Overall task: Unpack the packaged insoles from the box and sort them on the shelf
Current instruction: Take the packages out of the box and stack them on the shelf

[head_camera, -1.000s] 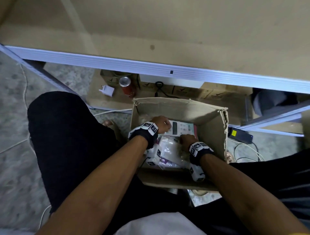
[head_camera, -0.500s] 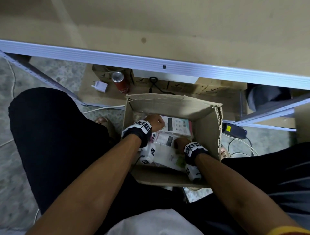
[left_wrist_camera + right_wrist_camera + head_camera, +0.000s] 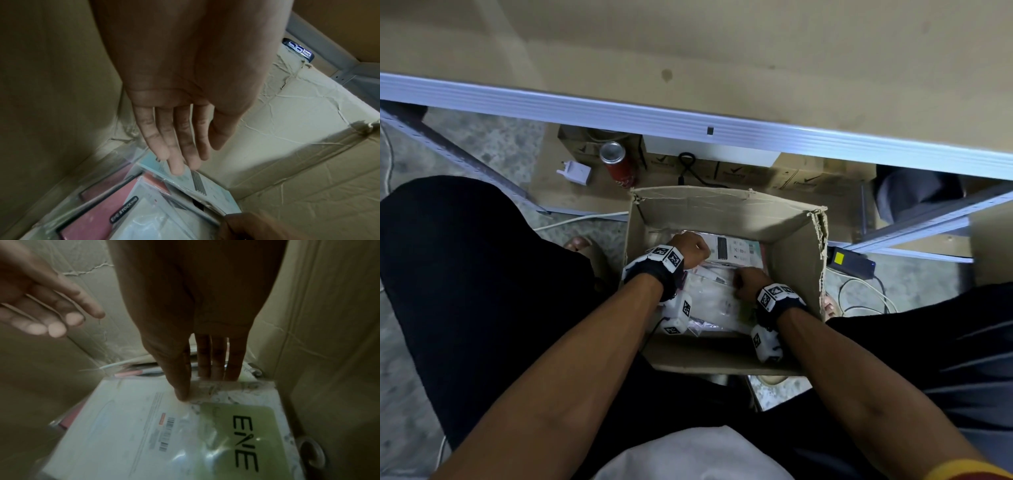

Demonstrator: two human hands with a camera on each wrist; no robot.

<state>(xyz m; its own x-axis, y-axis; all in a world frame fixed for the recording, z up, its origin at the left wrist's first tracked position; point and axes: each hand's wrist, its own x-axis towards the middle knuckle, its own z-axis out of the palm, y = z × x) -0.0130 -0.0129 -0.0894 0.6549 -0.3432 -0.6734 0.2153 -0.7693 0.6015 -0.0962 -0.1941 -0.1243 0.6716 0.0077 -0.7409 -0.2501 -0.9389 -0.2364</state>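
An open cardboard box (image 3: 794,246) stands on the floor between my knees, with several plastic-wrapped insole packages inside. My left hand (image 3: 688,250) reaches into its far left part. Its fingers (image 3: 176,168) are straight and touch a light blue package (image 3: 213,190) that lies over pink packages (image 3: 92,217). My right hand (image 3: 748,282) is at the box's right side. There it pinches the far edge of a white-and-green package (image 3: 144,426), thumb on top and fingers behind the edge. The beige shelf board (image 3: 688,51) lies above the box.
The shelf's metal front edge (image 3: 722,123) crosses the view above the box. Under it are a red can (image 3: 618,164), a white plug (image 3: 575,173) and flat cartons (image 3: 808,178). A black adapter (image 3: 851,262) and cables (image 3: 859,298) lie to the right of the box.
My right hand has shifted a little left and taken the edge of the white-and-green package. My left hand stays over the far packages.
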